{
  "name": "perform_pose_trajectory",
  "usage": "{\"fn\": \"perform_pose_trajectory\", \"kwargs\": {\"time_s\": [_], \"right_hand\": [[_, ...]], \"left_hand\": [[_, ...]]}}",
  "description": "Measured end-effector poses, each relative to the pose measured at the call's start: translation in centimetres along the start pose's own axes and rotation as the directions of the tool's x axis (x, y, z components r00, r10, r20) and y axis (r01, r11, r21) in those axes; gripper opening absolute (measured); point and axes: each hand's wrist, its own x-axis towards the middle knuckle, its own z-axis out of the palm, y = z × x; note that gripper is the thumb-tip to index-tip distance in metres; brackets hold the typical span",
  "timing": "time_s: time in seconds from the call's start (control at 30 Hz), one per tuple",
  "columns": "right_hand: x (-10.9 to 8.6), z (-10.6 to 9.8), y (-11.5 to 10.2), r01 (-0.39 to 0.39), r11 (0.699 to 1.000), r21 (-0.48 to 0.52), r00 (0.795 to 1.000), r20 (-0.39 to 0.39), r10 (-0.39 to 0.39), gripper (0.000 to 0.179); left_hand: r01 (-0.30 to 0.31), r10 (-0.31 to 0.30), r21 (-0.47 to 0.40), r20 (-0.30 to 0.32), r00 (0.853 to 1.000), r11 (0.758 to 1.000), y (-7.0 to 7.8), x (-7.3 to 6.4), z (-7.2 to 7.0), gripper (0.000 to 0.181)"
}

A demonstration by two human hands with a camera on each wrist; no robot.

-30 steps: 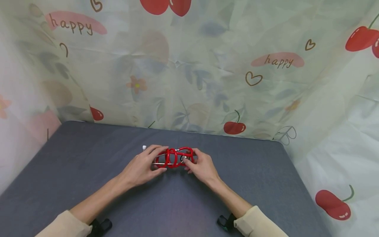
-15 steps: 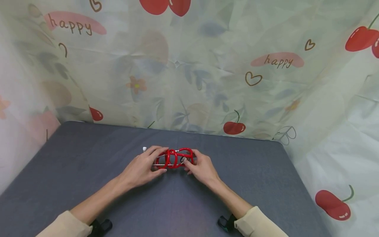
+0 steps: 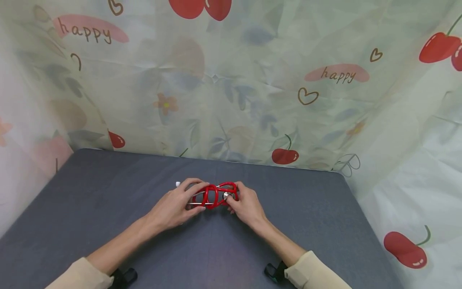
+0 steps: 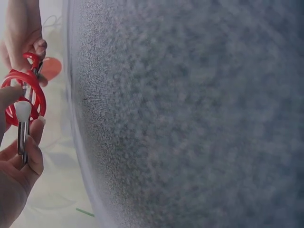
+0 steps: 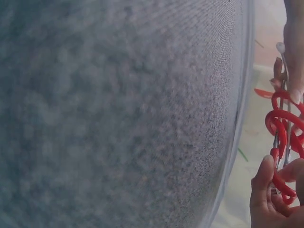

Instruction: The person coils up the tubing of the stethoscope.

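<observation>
A stethoscope with red tubing [image 3: 228,190] is held in a coiled bundle between both hands, over the middle of the table. My left hand [image 3: 175,204] grips its left end, thumb below and fingers above, around the metal ear tubes. One white ear tip [image 3: 178,184] sticks out past the left fingers; it also shows as a pale ear tip [image 4: 23,111] in the left wrist view. At the right end, my right hand [image 3: 248,204] pinches the tubing by the silver chestpiece [image 3: 226,195]. Red loops [image 5: 282,115] wrap round the metal tubes in the right wrist view.
The dark grey table [image 3: 306,208] stretches out around both hands. Behind it and at the sides hangs a pale curtain [image 3: 216,120] printed with cherries and leaves. Black straps [image 3: 124,277] sit at the cuffs of the cream sleeves.
The stethoscope bundle has shifted slightly right and toward the person, its right end turning a little so the chestpiece shows more. Both hands keep their hold.
</observation>
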Motion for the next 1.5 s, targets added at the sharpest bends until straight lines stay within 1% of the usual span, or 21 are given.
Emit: {"fn": "perform_pose_trajectory", "kwargs": {"time_s": [0.17,0.33,0.5,0.63,0.73,0.83,1.0,1.17,1.27,1.33,1.4,1.5], "right_hand": [[-0.1,0.1,-0.1,0.003,1.0,0.002,1.0,-0.027,-0.003,0.027],[-0.2,0.0,-0.1,0.002,0.998,0.056,0.999,-0.048,0.001,0.03],[-0.1,-0.1,0.0,-0.001,0.996,0.093,0.999,-0.033,0.004,0.031],[0.0,-0.2,0.2,-0.019,0.994,0.106,1.0,-0.02,0.021,0.03],[0.0,-0.3,0.3,-0.047,0.99,0.133,0.999,-0.002,0.048,0.032],[0.0,-0.5,0.4,-0.074,0.985,0.158,0.997,0.02,0.071,0.034],[0.0,-0.9,0.8,-0.115,0.974,0.196,0.992,0.066,0.104,0.046],[0.1,-1.4,1.5,-0.154,0.96,0.235,0.983,0.138,0.124,0.061],[0.2,-1.6,1.8,-0.157,0.963,0.22,0.977,0.178,0.119,0.073],[0.3,-1.8,2.1,-0.154,0.968,0.2,0.974,0.196,0.114,0.077],[0.3,-1.9,2.4,-0.148,0.976,0.161,0.972,0.205,0.114,0.077],[0.3,-2.1,2.7,-0.136,0.989,0.06,0.973,0.194,0.122,0.072]], "left_hand": [[0.003,-0.003,-0.012,0.01,1.0,1.0,-0.1,-0.1,0.1,0.069],[0.018,-0.018,-0.039,0.002,1.0,0.999,-0.1,0.0,0.0,0.072],[0.03,-0.03,-0.036,-0.005,1.0,0.999,-0.2,0.2,-0.2,0.073],[0.038,-0.038,-0.08,0.003,0.999,0.996,-0.3,0.2,-0.1,0.072],[0.041,-0.041,-0.12,0.004,0.999,0.992,-0.5,0.2,0.0,0.069],[0.034,-0.033,-0.138,0.003,0.999,0.99,-0.7,0.3,0.1,0.065],[0.028,-0.026,-0.125,0.014,1.0,0.992,-0.8,0.5,0.3,0.065],[0.05,-0.045,-0.102,0.051,0.998,0.994,-1.0,0.8,0.5,0.069],[0.057,-0.052,-0.081,0.065,0.997,0.995,-1.2,1.0,0.8,0.071],[0.059,-0.054,-0.062,0.074,0.996,0.996,-1.4,1.2,1.0,0.071],[0.063,-0.059,-0.043,0.087,0.994,0.997,-1.5,1.3,1.2,0.071],[0.073,-0.071,-0.016,0.107,0.992,0.997,-1.5,1.5,1.5,0.071]]}}
